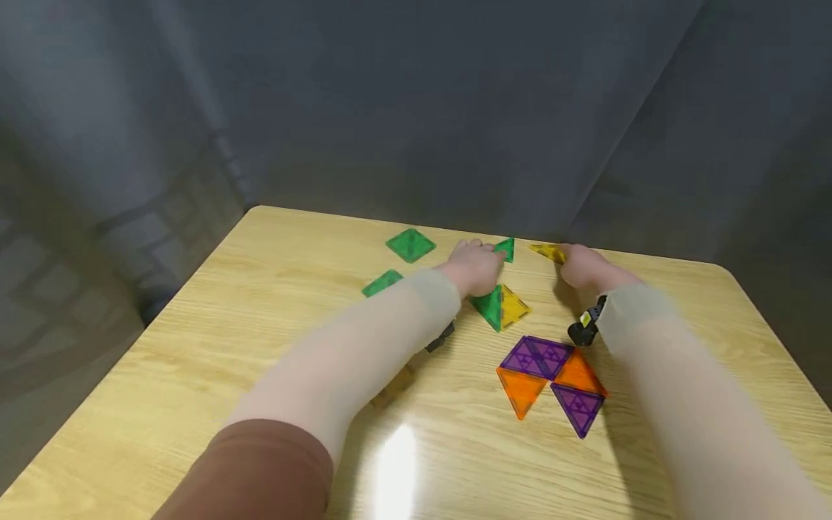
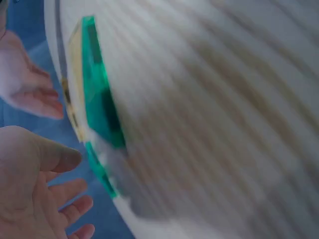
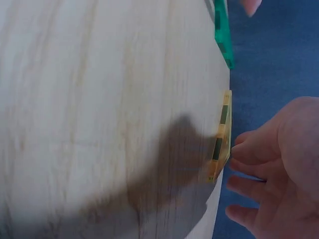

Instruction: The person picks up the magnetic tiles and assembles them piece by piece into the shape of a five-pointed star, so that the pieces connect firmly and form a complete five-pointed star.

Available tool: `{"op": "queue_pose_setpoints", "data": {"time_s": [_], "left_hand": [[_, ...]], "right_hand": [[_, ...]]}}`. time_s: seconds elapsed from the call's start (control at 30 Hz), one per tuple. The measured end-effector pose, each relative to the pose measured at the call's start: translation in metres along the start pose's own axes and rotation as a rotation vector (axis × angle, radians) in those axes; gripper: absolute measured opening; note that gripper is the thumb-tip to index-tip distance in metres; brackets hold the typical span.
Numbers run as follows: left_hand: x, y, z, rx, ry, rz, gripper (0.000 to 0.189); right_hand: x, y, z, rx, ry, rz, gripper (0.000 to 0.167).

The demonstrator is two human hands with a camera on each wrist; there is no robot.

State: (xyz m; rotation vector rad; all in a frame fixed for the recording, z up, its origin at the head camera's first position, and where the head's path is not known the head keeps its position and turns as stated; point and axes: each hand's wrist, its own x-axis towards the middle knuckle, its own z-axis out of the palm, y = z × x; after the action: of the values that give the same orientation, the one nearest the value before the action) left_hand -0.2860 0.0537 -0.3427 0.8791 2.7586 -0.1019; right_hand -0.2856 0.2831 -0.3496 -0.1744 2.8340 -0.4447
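My right hand point(image 1: 588, 269) is at the far right of the table, its thumb and fingertip pinching the edge of a yellow triangular magnetic tile point(image 3: 223, 134). That tile lies close over the tabletop. To its left is my left hand point(image 1: 477, 267), whose fingers are spread and relaxed beside a green triangular tile point(image 1: 507, 250). In the left wrist view the left thumb point(image 2: 65, 158) comes right up to that green tile point(image 2: 99, 169). Nearer me, a green triangle point(image 1: 489, 307) sits edge to edge with a yellow triangle point(image 1: 513, 308).
Two green triangles form a diamond point(image 1: 411, 245) at the back. Another green tile point(image 1: 382, 282) is partly behind my left forearm. Purple point(image 1: 578, 408) and orange triangles point(image 1: 522, 390) form a cluster nearer me. A dark curtain point(image 1: 416, 108) hangs behind the wooden table point(image 1: 260, 289).
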Motion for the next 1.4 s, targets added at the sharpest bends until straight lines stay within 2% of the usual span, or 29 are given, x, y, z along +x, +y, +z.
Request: {"op": "queue_pose_setpoints", "data": {"time_s": [0.1,0.2,0.43,0.5,0.77,0.9,1.03,1.2,1.4], "left_hand": [[0.003,0.003,0.007,-0.020,-0.026,-0.033,0.054],[0.006,0.002,0.010,-0.032,-0.033,-0.065,0.056],[0.009,-0.004,0.009,0.161,-0.007,-0.100,0.058],[0.009,-0.005,0.009,0.180,-0.014,-0.098,0.057],[0.003,-0.008,0.000,0.101,-0.058,-0.035,0.046],[0.003,-0.009,-0.002,0.060,-0.072,-0.040,0.058],[0.005,-0.010,0.001,0.013,-0.098,-0.022,0.065],[0.005,-0.013,0.007,-0.028,-0.134,0.020,0.059],[0.005,-0.013,0.011,-0.006,-0.116,0.054,0.057]], "right_hand": [[0.004,-0.007,0.007,-0.036,0.015,-0.035,0.039],[0.006,-0.013,0.010,-0.065,0.029,-0.051,0.038],[0.007,-0.020,0.010,0.021,0.068,-0.044,0.054],[0.008,-0.019,0.011,0.040,0.087,-0.049,0.056],[0.007,-0.021,0.020,0.043,0.035,-0.029,0.060],[0.008,-0.025,0.020,0.056,0.022,-0.039,0.060],[0.007,-0.033,0.019,0.082,-0.009,-0.036,0.062],[0.006,-0.041,0.020,0.090,-0.024,-0.074,0.062],[0.006,-0.047,0.024,0.131,-0.043,-0.105,0.057]]}}
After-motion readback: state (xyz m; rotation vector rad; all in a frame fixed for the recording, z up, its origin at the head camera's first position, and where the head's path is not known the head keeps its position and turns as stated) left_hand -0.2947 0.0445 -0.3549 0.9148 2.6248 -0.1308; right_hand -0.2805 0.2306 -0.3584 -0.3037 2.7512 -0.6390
